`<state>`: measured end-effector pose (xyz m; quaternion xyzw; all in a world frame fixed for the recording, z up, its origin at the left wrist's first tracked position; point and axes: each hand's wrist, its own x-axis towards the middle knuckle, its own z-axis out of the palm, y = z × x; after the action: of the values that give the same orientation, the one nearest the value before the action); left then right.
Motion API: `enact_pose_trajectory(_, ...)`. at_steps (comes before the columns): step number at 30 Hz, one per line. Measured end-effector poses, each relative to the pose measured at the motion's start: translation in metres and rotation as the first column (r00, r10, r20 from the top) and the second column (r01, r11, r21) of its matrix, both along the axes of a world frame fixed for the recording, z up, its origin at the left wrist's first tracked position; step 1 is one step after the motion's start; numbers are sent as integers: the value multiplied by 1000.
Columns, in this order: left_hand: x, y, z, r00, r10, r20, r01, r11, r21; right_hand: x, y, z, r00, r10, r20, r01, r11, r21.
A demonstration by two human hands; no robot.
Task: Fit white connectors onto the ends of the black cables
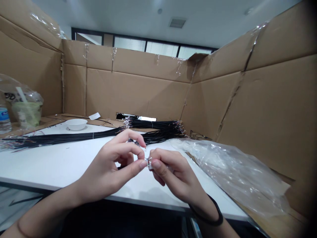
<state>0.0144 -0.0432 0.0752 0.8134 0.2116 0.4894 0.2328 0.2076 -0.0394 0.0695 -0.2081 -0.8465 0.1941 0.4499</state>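
Small white connector [150, 165] is what everything's about here, and using the white bowl [76, 124] as the landmark, it's up in the air to the right of the bowl and well nearer the wearer. There's just the head view to go on. Right hand [170, 168] has the connector pinched between thumb and bent forefinger; left hand [116, 165] looks closed on the thin wires [147, 159] at its end, thumb against the middle finger, forefinger lifted clear. The hands are nearly meeting at the tips. Honestly it's too tiny to tell if each wire is seated. On the white surface [61, 168], one black cable bundle [74, 138] runs just in front of the bowl, and a stacked pile of cables [153, 124] sits off to its right, with a plastic bag [235, 172] further right again. My read: the step in hand is fiddly wire-and-connector fingertip work, and the next move calls for holding the connector dead steady while guiding the wires gently and straight, since a hard push could bend them.
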Motion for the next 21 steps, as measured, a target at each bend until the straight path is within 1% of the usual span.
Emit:
enact_pose_trajectory(4, 1, 1, -2, 1000, 19, 12, -20, 996, 82, 1, 0, -1, 999, 15, -29, -15, 1000, -3)
enact_pose_trajectory(8, 1, 2, -3, 999, 33, 14, -34, 989, 141, 0, 1, -1, 1000, -2, -25, 2, 1000, 12)
enact_pose_trajectory(15, 3, 3, -2, 1000, 9, 3, -10, 988, 153, -1, 1, 0, 999, -32, 15, 31, 997, 67)
enact_pose_trajectory(21, 2, 1, 0, 1000, 9, -18, -5, 981, 194, -2, 1, 0, 999, -24, 26, 22, 997, 77)
